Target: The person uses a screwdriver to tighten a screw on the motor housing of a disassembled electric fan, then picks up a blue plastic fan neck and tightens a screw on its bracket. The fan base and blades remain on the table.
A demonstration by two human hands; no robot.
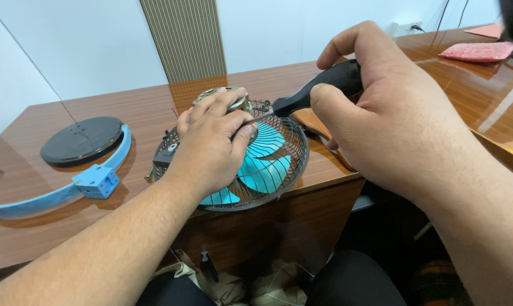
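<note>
At the desk's (52, 238) front edge, the left hand (211, 144) presses down on a small fan (267, 164) (blue blades inside a wire cage), while the right hand (381, 113) grasps a screwdriver (319, 90) aimed at its motor. The black base (80, 141) and blue bracket (97, 180) already lie detached near the left edge.

I saw the fan (256, 164) lying at the bench (154, 113) edge, the round base (81, 140) left of it, the screwdriver (319, 88) to its right.
</note>
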